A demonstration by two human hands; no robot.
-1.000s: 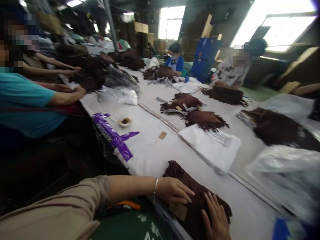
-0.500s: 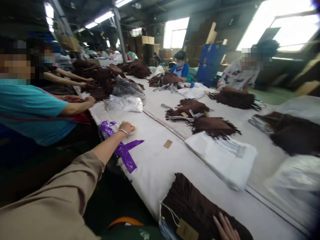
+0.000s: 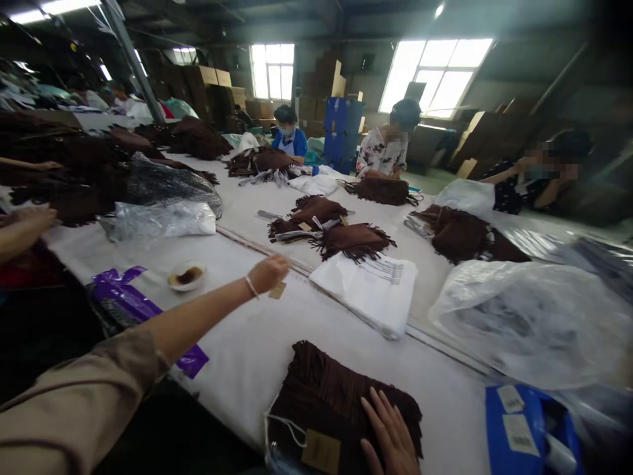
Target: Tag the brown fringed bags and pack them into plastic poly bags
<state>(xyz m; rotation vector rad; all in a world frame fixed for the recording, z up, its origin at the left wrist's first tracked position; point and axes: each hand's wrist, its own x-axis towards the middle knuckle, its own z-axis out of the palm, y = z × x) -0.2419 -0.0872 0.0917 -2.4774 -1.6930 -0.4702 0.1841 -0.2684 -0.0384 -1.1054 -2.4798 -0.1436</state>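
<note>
**Two hands at a long white-covered work table (image 3: 237, 349), the left extended, the right pressing on fringed brown suede.**

Left to right: a co-worker's forearm (image 3: 22, 231) rests at the left edge; purple tape (image 3: 121, 297) binds a black bag near a small dish (image 3: 186, 277) of brown material. The left hand (image 3: 267, 275) reaches forward, its fingers (image 3: 279, 262) loosely curled with nothing visible in them, just above a small kraft tag (image 3: 277, 290). At bottom centre lies the fringed suede piece (image 3: 336, 389), in a clear bag with its own kraft label (image 3: 321, 452). The right hand's fingers (image 3: 390, 435) lie open and spread, gripping nothing; their flat placement appears to steady the piece. Folded white bags (image 3: 366, 293) lie beyond.
</note>
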